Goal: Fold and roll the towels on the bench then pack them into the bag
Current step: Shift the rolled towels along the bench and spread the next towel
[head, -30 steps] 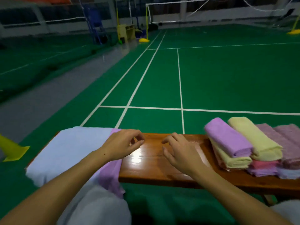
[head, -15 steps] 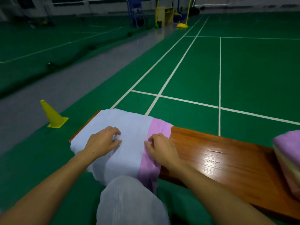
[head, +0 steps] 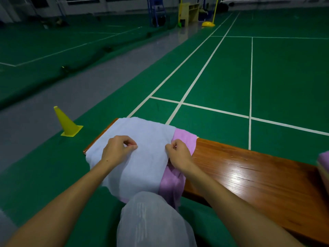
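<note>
Indoor badminton hall, green court flooring everywhere, dim lighting. Closest in: a knee in pale grey fabric [head: 153, 216] right below the bench edge. Then the glossy reddish-brown wooden bench [head: 249, 172], running left to right across the view.

Draped over its left end: a pale blue rectangular terry towel [head: 142, 139], lying on top of a lilac-pink towel [head: 185, 139] that peeks out along the right side. Both spill over the near edge toward the knee, so long axis running near-to-far, away from the body.

Left hand [head: 117, 150] sitting on the blue cloth, fingers curled, thumb and forefinger seemingly pinching the fabric, though hard to be sure of the bite. Right hand [head: 179, 154] curled at the blue towel's right edge, just where it meets the pink, looks pinched on that edge too. Hands roughly level, well apart, blue cloth spanning between them. Probably about to lift it clear or fold it.

Far right edge: a sliver of stacked rolled towels [head: 323, 161], purple on top. No bag in sight.

Further out: a yellow plastic cone [head: 66, 122] on the floor left of the bench, white court lines, net posts way back.
</note>
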`<state>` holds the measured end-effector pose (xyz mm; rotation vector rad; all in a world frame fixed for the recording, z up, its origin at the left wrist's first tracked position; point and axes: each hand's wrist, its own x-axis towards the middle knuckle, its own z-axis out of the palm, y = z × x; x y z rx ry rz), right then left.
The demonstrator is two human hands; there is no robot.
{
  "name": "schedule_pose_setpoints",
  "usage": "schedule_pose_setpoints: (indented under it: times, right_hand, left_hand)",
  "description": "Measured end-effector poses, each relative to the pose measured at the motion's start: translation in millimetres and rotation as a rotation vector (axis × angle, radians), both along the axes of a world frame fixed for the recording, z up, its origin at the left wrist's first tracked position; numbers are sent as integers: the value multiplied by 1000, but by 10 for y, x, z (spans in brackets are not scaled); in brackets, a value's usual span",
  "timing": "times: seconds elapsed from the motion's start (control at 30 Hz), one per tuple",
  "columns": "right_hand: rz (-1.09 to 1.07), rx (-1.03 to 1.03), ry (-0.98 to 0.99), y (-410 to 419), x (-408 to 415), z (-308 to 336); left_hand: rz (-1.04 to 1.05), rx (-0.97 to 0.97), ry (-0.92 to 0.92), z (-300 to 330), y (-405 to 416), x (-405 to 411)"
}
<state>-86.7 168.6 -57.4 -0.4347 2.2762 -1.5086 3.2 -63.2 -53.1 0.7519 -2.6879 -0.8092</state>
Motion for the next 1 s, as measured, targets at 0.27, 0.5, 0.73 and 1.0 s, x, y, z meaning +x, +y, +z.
schedule_pose_setpoints:
  times: [0.27, 0.5, 0.73, 1.0]
  right_hand:
    - [-297, -343, 24, 596, -26, 302]
    - [-456, -327, 120, 1864, -342, 472]
    - [-465, 17, 232, 3167, -534, 124]
    - [-573, 84, 62, 3551, -544, -90]
  left_hand:
    - [-253, 55, 159, 442, 625, -184]
    - [-493, 125, 37, 506, 1689, -699]
    - [-690, 98, -184, 25, 2884, -1017]
    - [-661, 1, -133, -260, 3278, -1025]
